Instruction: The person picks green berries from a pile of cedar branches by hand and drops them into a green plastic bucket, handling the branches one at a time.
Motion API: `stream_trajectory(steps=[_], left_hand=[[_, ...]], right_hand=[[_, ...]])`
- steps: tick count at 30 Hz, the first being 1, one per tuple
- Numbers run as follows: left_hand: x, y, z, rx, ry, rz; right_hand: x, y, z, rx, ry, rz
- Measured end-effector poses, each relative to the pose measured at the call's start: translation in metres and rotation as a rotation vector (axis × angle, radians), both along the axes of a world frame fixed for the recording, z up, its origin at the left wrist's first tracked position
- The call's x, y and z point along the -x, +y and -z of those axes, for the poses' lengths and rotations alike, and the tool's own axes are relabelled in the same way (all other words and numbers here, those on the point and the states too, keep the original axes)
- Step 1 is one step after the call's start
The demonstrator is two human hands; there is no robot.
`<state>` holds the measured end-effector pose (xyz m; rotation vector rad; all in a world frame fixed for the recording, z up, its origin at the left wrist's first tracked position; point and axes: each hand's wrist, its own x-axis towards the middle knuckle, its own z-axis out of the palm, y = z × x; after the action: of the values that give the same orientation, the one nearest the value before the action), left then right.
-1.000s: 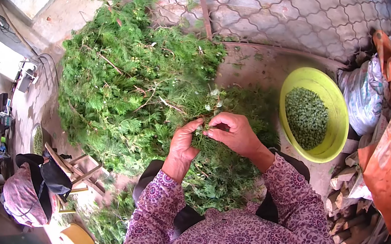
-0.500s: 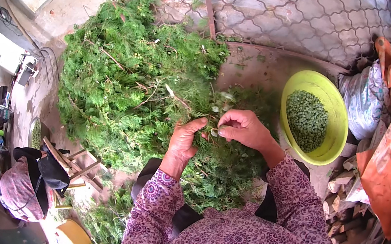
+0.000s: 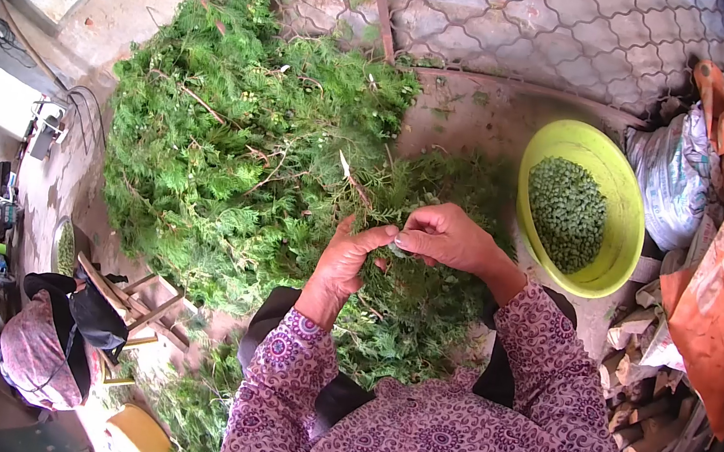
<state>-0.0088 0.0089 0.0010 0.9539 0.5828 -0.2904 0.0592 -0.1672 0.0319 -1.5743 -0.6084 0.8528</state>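
My left hand [image 3: 341, 265] is closed on a leafy conifer branch [image 3: 357, 193] whose pale cut end points up and away from me. Thumb and forefinger of my right hand [image 3: 457, 238] are pinched together and meet the tip of my left thumb. Something small and greyish green shows between the fingertips, too covered to make out. Beneath both hands spreads a large heap of green conifer branches [image 3: 217, 141]. To the right, a yellow-green basin [image 3: 632, 204] holds many small green cones [image 3: 562, 217].
A metal lattice [image 3: 538, 29] lies beyond the heap. At the right are a woven sack [image 3: 672, 182], an orange sheet [image 3: 717, 304] and stacked firewood [image 3: 657, 434]. On the left, a person in a patterned top [image 3: 43, 352] is beside a wooden stool [image 3: 151, 307] and a yellow tub [image 3: 140, 435].
My fingertips have come together, with the right hand's pinch now against my left thumb. The branch's cut end has swung right and more upright. The whole view has shifted slightly.
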Motion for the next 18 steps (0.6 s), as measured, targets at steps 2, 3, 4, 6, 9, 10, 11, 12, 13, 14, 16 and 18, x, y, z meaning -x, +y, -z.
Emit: stream_trajectory(steps=[2, 3, 4, 6, 9, 10, 11, 12, 13, 14, 16, 18], left_hand=[[-0.001, 0.004, 0.013, 0.056, 0.021, 0.018], [-0.001, 0.006, 0.016, 0.099, 0.006, 0.055], [-0.001, 0.007, 0.019, 0.142, -0.009, 0.092], [0.001, 0.007, 0.022, 0.158, -0.014, 0.077], [0.003, 0.005, 0.016, 0.179, -0.017, 0.037], [0.004, 0.004, 0.013, 0.186, -0.014, 0.008], [0.005, 0.004, 0.013, 0.189, -0.014, 0.004], [0.005, 0.003, 0.012, 0.187, -0.017, -0.016], [0.006, 0.003, 0.012, 0.184, -0.019, -0.035], [0.006, 0.002, 0.014, 0.184, -0.018, -0.038], [0.007, 0.001, 0.015, 0.146, -0.040, -0.076], [0.005, 0.001, 0.007, 0.069, -0.034, -0.091]], right_hand=[[0.001, 0.000, 0.001, 0.014, -0.018, -0.010], [0.002, 0.001, 0.000, 0.013, -0.014, -0.004], [0.002, 0.001, 0.000, 0.011, -0.009, 0.003], [0.003, 0.002, 0.001, 0.005, 0.024, 0.000], [0.004, 0.002, 0.009, -0.068, 0.129, 0.021], [0.005, 0.004, 0.011, -0.131, 0.203, 0.040], [0.005, 0.004, 0.011, -0.128, 0.203, 0.036], [0.005, 0.004, 0.011, -0.130, 0.208, 0.040], [0.005, 0.005, 0.011, -0.132, 0.213, 0.044], [0.005, 0.005, 0.010, -0.132, 0.214, 0.041], [0.005, 0.003, 0.003, -0.106, 0.235, -0.021], [0.008, -0.003, -0.005, -0.225, 0.346, -0.088]])
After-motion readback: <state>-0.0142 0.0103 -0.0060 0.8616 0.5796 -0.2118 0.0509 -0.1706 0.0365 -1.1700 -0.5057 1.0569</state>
